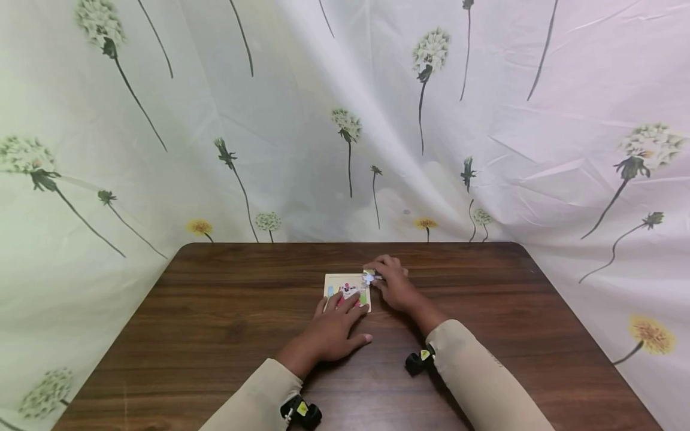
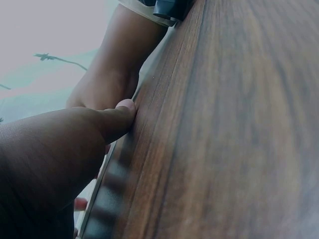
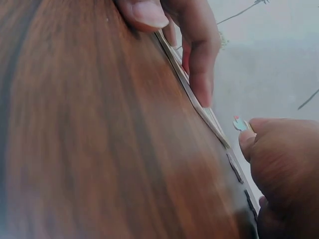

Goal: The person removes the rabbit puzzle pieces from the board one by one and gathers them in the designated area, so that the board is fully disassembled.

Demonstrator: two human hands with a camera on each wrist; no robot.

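A small square jigsaw board (image 1: 330,278) with a pale wooden frame and a colourful cartoon picture lies toward the far side of the table. Across its near part rests my left hand (image 1: 333,332), fingers spread and fairly straight, thumb off to the right above the wood; the hand hides much of the picture. At the board's far right corner, my right hand (image 1: 398,288) pinches a small light-blue puzzle piece (image 3: 240,123) between thumb and finger. In the right wrist view the piece is held up above the board's level, and the left fingers (image 3: 201,74) press on the board's edge.
Thin flat pieces (image 3: 235,168) lie on the table beside the board, close under my right hand. The dark wooden table (image 1: 215,335) meets a curtain (image 1: 302,179) printed with dandelions along its back edge. Black cameras (image 1: 419,362) are strapped at both sleeves.
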